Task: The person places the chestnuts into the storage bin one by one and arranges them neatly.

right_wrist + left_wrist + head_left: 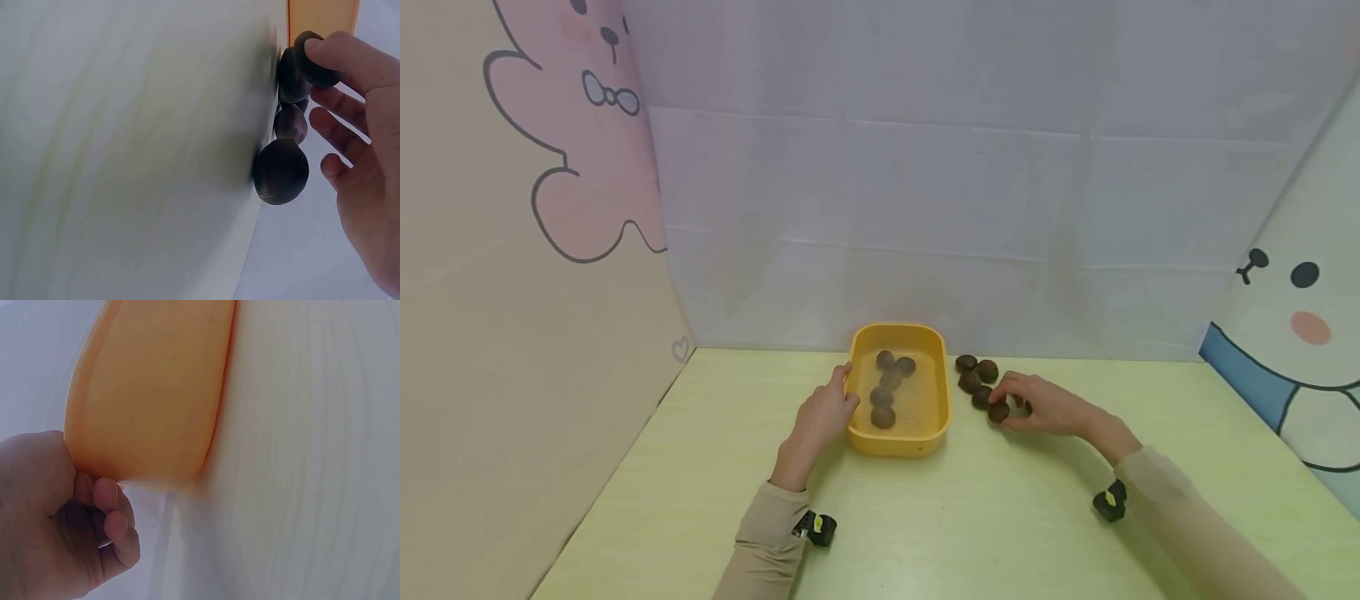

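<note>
The dark brown ball (pixel 998 412) sits between the thumb and fingertips of the right hand (pixel 1045 405), which reaches in from the right, those digits clamped on it (the remaining fingers are loosely bent). Further loose balls (pixel 970 382) lie near it on the table (pixel 970 517), right of a yellow tray (pixel 898 447) containing several others. The left hand (pixel 822 414) grips the tray's left rim

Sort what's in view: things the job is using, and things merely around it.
In use:
yellow tray
brown balls inside it
brown balls beside it, one pinched by the right fingers

Merely around:
table
back sheet
pink cartoon print
black wrist devices
</note>
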Tool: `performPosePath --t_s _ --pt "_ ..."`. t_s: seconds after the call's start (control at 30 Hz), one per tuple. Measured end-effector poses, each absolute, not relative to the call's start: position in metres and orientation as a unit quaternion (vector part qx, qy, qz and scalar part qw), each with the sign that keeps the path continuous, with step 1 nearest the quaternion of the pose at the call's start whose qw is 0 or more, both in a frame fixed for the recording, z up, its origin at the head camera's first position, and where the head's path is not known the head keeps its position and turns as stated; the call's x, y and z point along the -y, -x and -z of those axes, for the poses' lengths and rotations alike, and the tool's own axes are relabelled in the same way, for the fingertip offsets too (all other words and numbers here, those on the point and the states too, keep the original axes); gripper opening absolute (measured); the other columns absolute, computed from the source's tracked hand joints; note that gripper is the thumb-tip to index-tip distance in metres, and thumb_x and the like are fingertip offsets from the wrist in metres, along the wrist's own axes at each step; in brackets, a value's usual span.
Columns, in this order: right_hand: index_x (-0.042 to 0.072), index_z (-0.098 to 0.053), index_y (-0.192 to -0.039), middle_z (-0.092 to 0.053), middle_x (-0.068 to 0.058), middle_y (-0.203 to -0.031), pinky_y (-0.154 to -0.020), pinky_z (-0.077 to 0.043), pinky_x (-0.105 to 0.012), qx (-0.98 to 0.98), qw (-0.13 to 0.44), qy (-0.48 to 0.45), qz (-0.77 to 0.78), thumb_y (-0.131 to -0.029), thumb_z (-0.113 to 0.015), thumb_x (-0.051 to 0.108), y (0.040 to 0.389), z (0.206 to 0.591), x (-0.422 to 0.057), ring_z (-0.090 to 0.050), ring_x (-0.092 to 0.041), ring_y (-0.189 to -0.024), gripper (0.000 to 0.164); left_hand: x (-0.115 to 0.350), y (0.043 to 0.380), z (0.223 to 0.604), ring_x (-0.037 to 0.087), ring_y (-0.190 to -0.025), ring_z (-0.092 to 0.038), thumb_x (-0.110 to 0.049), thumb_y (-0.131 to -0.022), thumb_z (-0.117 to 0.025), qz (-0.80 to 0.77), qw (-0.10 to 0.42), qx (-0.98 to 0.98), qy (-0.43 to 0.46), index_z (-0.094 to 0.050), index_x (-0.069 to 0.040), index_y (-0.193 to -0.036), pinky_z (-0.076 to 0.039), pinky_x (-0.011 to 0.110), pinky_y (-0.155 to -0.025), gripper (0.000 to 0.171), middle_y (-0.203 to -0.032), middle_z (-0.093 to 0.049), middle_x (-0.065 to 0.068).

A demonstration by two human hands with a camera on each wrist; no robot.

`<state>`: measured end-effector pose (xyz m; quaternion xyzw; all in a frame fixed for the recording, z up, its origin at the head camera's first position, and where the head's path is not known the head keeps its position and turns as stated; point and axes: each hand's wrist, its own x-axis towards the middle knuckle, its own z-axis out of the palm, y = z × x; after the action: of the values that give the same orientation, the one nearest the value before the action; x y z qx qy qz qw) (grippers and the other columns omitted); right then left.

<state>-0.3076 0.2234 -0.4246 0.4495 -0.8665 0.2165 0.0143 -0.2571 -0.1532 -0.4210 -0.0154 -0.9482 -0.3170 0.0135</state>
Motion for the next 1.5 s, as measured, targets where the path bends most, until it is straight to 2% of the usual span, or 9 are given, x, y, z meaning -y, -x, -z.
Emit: performPosePath --t_s 0.23,0.4,0.57,0.67,0.9,1.1,1.3,1.5 --pt "0.016 -0.068 -0.102 -0.062 0.006 -0.101 -0.078 -0.051 -0.031 0.877 -0.005 -0.437 -0.197 -0.087 -0.070 0.011 0.307 0.423 -0.220 -0.059 -0.016 -0.088 0.016 0.152 0.257 0.421 0.014 -0.048 -0.036 -0.019 -0.096 -0.048 0.318 0.012 0.948 0.015 -0.035 -0.012 -0.153 -0.030 0.028 -0.045 0.059 -0.059 -0.041 0.001" --pt "0.018 -0.067 -0.111 -0.059 0.006 -0.110 -0.078 -0.050 -0.030 0.875 0.002 -0.455 -0.166 -0.086 -0.071 0.012 0.306 0.426 -0.220 -0.057 -0.015 -0.090 0.025 0.152 0.257 0.421 0.013 -0.047 -0.034 -0.019 -0.096 -0.047 0.314 0.009 0.949 0.013 -0.035 -0.013 -0.153 -0.030 0.027 -0.045 0.059 -0.058 -0.040 0.000" --pt "0.019 -0.068 -0.118 -0.058 0.005 -0.108 -0.077 -0.046 -0.030 0.876 -0.005 -0.454 -0.164 -0.085 -0.077 0.025 0.301 0.425 -0.220 -0.054 -0.016 -0.088 0.035 0.152 0.256 0.420 0.014 -0.048 -0.036 -0.019 -0.096 -0.048 0.314 0.009 0.950 0.007 -0.036 -0.014 -0.153 -0.030 0.028 -0.045 0.058 -0.059 -0.041 0.001" --pt "0.020 -0.070 -0.115 -0.060 0.007 -0.104 -0.076 -0.045 -0.028 0.877 -0.019 -0.451 -0.165 -0.086 -0.077 0.029 0.300 0.425 -0.217 -0.054 -0.012 -0.086 0.032 0.152 0.255 0.420 0.014 -0.049 -0.036 -0.018 -0.096 -0.049 0.312 0.012 0.950 0.006 -0.036 -0.013 -0.152 -0.030 0.028 -0.046 0.058 -0.059 -0.041 0.001" --pt "0.022 -0.070 -0.111 -0.057 0.010 -0.104 -0.077 -0.046 -0.026 0.883 -0.029 -0.437 -0.168 -0.086 -0.075 0.022 0.299 0.427 -0.214 -0.053 -0.010 -0.085 0.026 0.152 0.254 0.421 0.014 -0.048 -0.036 -0.018 -0.096 -0.049 0.317 0.014 0.948 0.010 -0.037 -0.012 -0.152 -0.030 0.027 -0.046 0.057 -0.059 -0.040 0.000" --pt "0.019 -0.067 -0.113 -0.053 0.007 -0.107 -0.078 -0.049 -0.030 0.880 -0.025 -0.426 -0.209 -0.088 -0.072 0.017 0.299 0.423 -0.214 -0.053 -0.012 -0.092 0.026 0.152 0.253 0.419 0.013 -0.048 -0.034 -0.018 -0.096 -0.049 0.318 0.014 0.948 0.012 -0.037 -0.012 -0.152 -0.029 0.027 -0.046 0.058 -0.058 -0.039 0.000" --pt "0.013 -0.066 -0.114 -0.054 0.001 -0.108 -0.069 -0.053 -0.028 0.870 -0.037 -0.427 -0.244 -0.089 -0.071 0.017 0.300 0.419 -0.210 -0.061 -0.014 -0.086 0.026 0.152 0.251 0.417 0.012 -0.047 -0.033 -0.018 -0.096 -0.048 0.318 0.013 0.948 0.013 -0.036 -0.012 -0.152 -0.028 0.026 -0.045 0.058 -0.058 -0.038 -0.001" --pt "0.008 -0.066 -0.111 -0.053 -0.001 -0.102 -0.067 -0.055 -0.029 0.854 -0.001 -0.447 -0.266 -0.088 -0.072 0.012 0.301 0.411 -0.203 -0.059 -0.014 -0.082 0.025 0.152 0.250 0.416 0.013 -0.048 -0.034 -0.018 -0.097 -0.048 0.320 0.011 0.947 0.011 -0.036 -0.012 -0.153 -0.029 0.026 -0.045 0.058 -0.058 -0.040 -0.001"
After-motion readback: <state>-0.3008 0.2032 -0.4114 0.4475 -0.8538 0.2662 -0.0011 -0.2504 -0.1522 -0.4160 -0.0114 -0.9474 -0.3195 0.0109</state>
